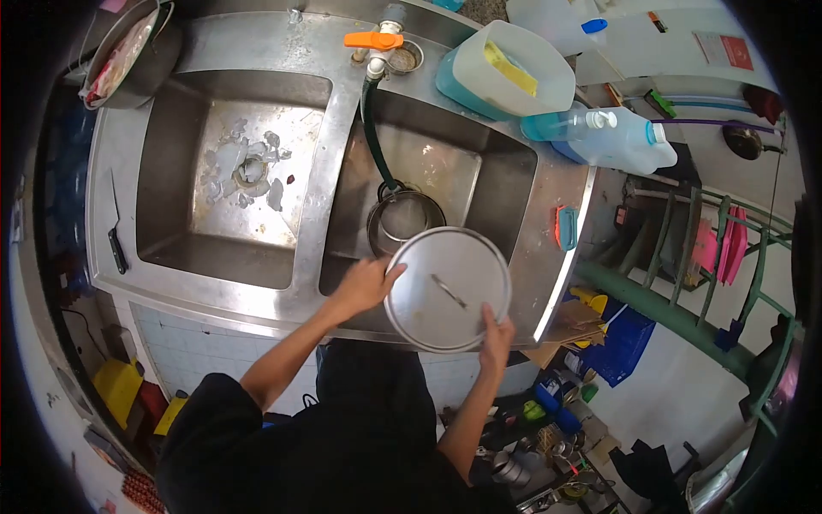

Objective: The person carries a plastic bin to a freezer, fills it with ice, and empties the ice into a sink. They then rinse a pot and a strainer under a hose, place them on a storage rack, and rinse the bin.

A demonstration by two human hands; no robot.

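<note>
A round metal pot lid (428,321) with a strap handle in its middle is held over the front edge of the right sink basin (514,180). My left hand (366,284) grips its left rim, and my right hand (496,336) grips its lower right rim, thumb on top. Just beyond the lid, a round metal pot (373,224) sits in the basin, partly hidden by the lid. A dark green hose (374,137) runs down from the orange-handled tap (374,40) to the pot.
Whitish scraps (229,159) lie around the drain of the left basin (171,171). A knife (116,248) rests on the left ledge. Right of the sink are a tub of blue liquid (467,81), bottles (629,141) and a teal-orange sponge (566,228). A large pot (158,64) stands back left.
</note>
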